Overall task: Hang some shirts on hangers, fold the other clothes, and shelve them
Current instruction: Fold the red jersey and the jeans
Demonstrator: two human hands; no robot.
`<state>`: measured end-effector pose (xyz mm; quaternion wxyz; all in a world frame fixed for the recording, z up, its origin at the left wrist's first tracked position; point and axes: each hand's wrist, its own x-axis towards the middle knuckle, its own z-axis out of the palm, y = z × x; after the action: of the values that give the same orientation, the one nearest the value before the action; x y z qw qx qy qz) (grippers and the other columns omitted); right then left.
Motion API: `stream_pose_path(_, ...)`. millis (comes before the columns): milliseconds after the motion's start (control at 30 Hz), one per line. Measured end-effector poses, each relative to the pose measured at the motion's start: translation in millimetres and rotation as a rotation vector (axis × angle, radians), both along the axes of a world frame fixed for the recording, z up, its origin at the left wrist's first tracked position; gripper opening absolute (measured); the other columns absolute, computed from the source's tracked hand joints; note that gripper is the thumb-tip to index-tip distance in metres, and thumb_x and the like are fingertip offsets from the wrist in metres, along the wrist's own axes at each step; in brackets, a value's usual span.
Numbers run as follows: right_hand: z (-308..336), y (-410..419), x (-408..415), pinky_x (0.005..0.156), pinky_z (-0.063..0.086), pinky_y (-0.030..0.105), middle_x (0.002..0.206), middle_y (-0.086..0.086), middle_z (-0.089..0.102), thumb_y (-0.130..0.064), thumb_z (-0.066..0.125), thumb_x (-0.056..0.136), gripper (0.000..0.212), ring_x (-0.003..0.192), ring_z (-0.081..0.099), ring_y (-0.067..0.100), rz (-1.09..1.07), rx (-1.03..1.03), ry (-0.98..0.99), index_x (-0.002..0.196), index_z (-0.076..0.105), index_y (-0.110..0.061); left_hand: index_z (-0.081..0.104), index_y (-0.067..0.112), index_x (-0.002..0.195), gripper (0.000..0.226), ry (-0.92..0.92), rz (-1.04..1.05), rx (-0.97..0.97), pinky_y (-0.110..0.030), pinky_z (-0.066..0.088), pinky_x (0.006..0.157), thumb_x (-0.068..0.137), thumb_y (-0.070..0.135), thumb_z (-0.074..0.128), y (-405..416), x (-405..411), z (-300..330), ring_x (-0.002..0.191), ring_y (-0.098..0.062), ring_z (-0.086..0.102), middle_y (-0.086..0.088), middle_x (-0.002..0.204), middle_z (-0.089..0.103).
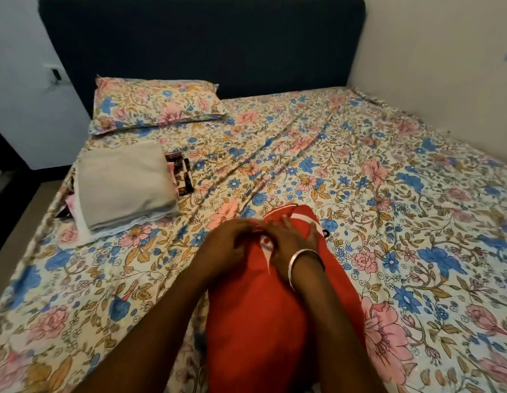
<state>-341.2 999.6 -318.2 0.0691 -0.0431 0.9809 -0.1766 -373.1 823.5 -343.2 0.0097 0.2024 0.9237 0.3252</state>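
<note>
A grey stack (124, 185) of folded clothes is seen on the bed (360, 180), well to the left of the red garment (255, 321) and nearer the pillow (158, 103); a dark patterned piece (181, 174) is tucked against the stack's right side.

The red garment is laid lengthwise, its long axis running from the near bed edge away toward the headboard (201, 43). Both hands are set on its far end.

The left hand (232, 236) is placed at the garment's far left corner. Its fingers are bent over the cloth there, but whether the fabric is pinched cannot be told through the blur.

The right hand (292, 236) is laid just right of it, fingers spread flat and pressed on the red cloth beside the white marking (266, 242); a bangle (300, 265) is worn at the wrist.

The grip thus sits at the far end, with most of the garment lying back toward the person. The next fold is judged likely to bring that far end nearward along the long axis.
</note>
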Motion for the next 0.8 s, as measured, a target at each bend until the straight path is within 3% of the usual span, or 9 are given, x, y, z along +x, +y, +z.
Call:
stream_pose_path(100, -2, 14, -1, 0.122, 0.017, 0.053, 0.149, 0.002, 0.05, -0.028, 0.056, 0.092, 0.051, 0.143, 0.04, 0.025, -0.108, -0.283, 0.191, 0.141, 0.048, -0.038, 0.046, 0.035, 0.147, 0.052, 0.121, -0.099, -0.204, -0.039, 0.032, 0.119, 0.095, 0.038, 0.047, -13, 13, -8, 0.143, -0.008, 0.038, 0.014, 0.155, 0.041)
stream_pose_path(200, -5, 21, -9, 0.106, 0.044, 0.049, 0.147, 0.009, 0.045, -0.007, 0.058, 0.078, 0.075, 0.132, 0.046, 0.033, -0.275, -0.456, 0.405, 0.148, 0.042, -0.027, 0.035, 0.032, 0.154, 0.061, 0.227, -0.259, -0.305, -0.036, 0.0, 0.126, 0.1, 0.058, 0.023, -14, 36, -20, 0.153, -0.003, 0.014, 0.015, 0.161, 0.023)
stream_pose_path(300, -4, 17, -18, 0.105, 0.043, 0.054, 0.16, 0.007, 0.025, -0.021, 0.061, 0.083, 0.077, 0.141, 0.031, 0.034, -0.271, -0.228, 0.342, 0.152, 0.031, -0.041, 0.063, 0.03, 0.132, 0.056, 0.24, -0.25, -0.132, -0.024, 0.021, 0.121, 0.104, 0.058, 0.025, -10, 50, -23, 0.135, 0.003, 0.046, 0.013, 0.141, 0.057)
stream_pose_path(367, -11, 17, -18, 0.108, 0.038, 0.054, 0.159, 0.005, 0.028, -0.043, 0.064, 0.086, 0.058, 0.143, 0.027, 0.032, -0.274, -0.119, 0.265, 0.141, 0.047, -0.044, 0.072, 0.026, 0.093, 0.047, 0.26, -0.037, 0.111, -0.027, 0.052, 0.082, 0.104, 0.055, 0.036, -9, 51, -18, 0.079, 0.002, 0.065, 0.011, 0.088, 0.074)
stream_pose_path(400, -14, 17, -17, 0.106, 0.04, 0.052, 0.152, 0.005, 0.037, -0.052, 0.065, 0.085, 0.047, 0.139, 0.032, 0.031, -0.293, -0.111, 0.271, 0.13, 0.057, -0.041, 0.069, 0.024, 0.084, 0.045, 0.288, 0.113, 0.211, -0.029, 0.05, 0.063, 0.104, 0.051, 0.04, -6, 46, -13, 0.062, -0.003, 0.059, 0.01, 0.072, 0.067)
stream_pose_path(500, -14, 20, -17, 0.092, 0.051, 0.044, 0.123, 0.005, 0.054, -0.062, 0.065, 0.083, 0.034, 0.116, 0.052, 0.029, -0.436, -0.205, 0.328, 0.095, 0.066, -0.03, 0.069, 0.021, 0.115, 0.035, 0.234, 0.414, 0.239, -0.027, 0.046, 0.069, 0.107, 0.042, 0.043, 2, 17, 6, 0.085, -0.007, 0.061, 0.004, 0.103, 0.071)
stream_pose_path(600, -10, 28, -17, 0.084, 0.052, 0.04, 0.113, 0.009, 0.061, -0.05, 0.063, 0.089, 0.027, 0.106, 0.061, 0.034, -0.614, -0.249, 0.297, 0.093, 0.068, -0.024, 0.062, 0.017, 0.133, 0.044, -0.04, 0.374, 0.107, -0.033, 0.047, 0.09, 0.106, 0.046, 0.043, 9, -16, 18, 0.112, -0.019, 0.061, -0.004, 0.131, 0.065)
stream_pose_path(667, -12, 35, -17, 0.085, 0.052, 0.041, 0.116, 0.009, 0.063, -0.046, 0.068, 0.086, 0.027, 0.106, 0.063, 0.036, -0.708, -0.319, 0.263, 0.1, 0.066, -0.024, 0.064, 0.01, 0.128, 0.048, -0.175, 0.363, -0.021, -0.03, 0.046, 0.078, 0.103, 0.048, 0.05, 15, -26, 22, 0.1, -0.023, 0.063, -0.009, 0.122, 0.069)
stream_pose_path(800, -13, 50, -18, 0.097, 0.047, 0.046, 0.138, 0.015, 0.055, -0.06, 0.074, 0.079, 0.079, 0.122, 0.056, 0.038, -0.744, -0.367, 0.032, 0.138, 0.049, -0.014, 0.064, -0.003, 0.121, 0.053, -0.411, 0.371, -0.04, -0.022, 0.036, 0.052, 0.088, 0.038, 0.073, 12, -35, 25, 0.07, -0.013, 0.054, -0.007, 0.092, 0.064)
